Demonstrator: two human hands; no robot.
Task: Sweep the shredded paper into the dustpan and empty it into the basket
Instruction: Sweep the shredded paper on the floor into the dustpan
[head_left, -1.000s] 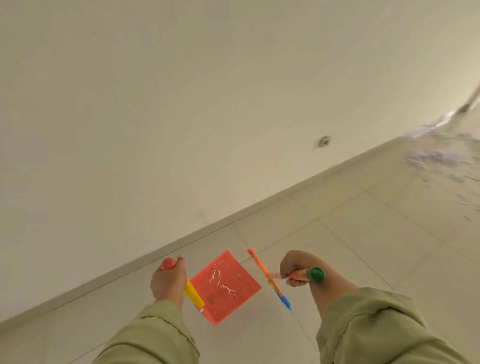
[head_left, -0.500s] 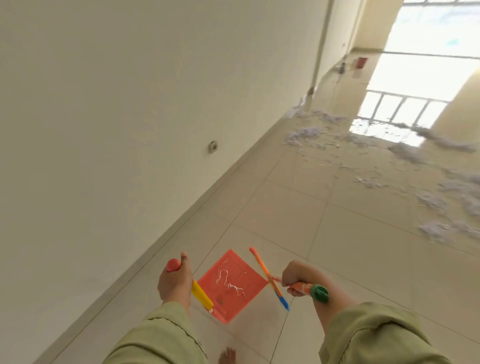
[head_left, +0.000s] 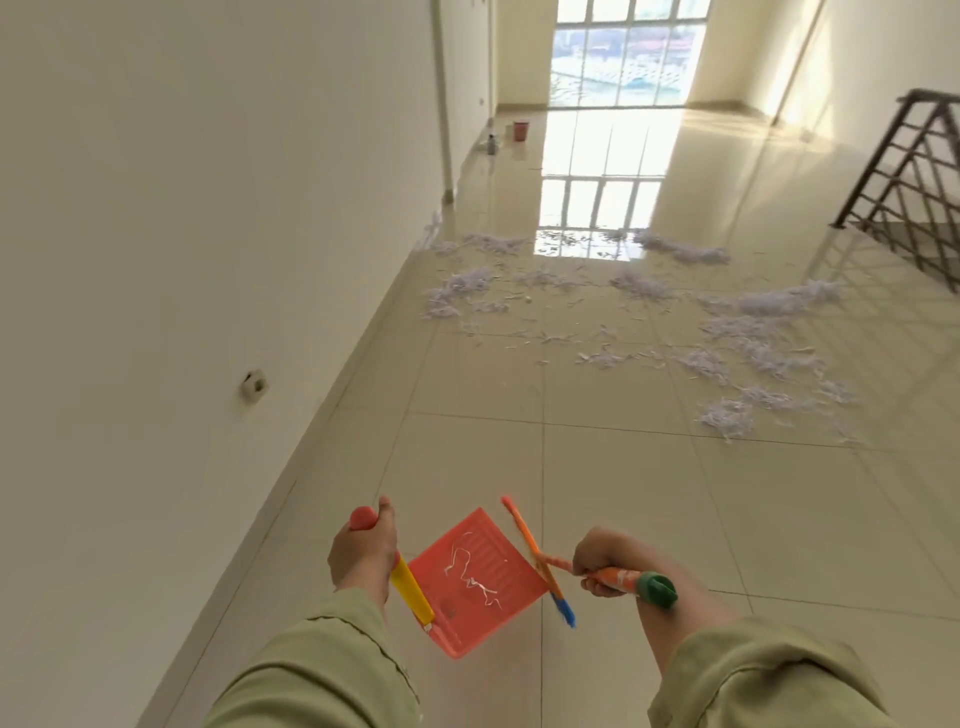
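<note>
**Dustpan and broom in hand, paper ahead**

The left hand (head_left: 362, 555) grips the yellow handle of the orange dustpan (head_left: 475, 582), which carries a few white strips. The right hand (head_left: 602, 564) grips the broom (head_left: 540, 564) by its orange handle. Shredded paper (head_left: 727, 332) lies scattered across the tiled floor (head_left: 519, 457), well ahead, near the dark railing (head_left: 914, 182).

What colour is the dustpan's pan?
Orange-red, on a yellow handle; the dustpan shows in the head view.

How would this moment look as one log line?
left hand: holds dustpan | right hand: holds broom | shredded paper: ahead, unswept
</note>
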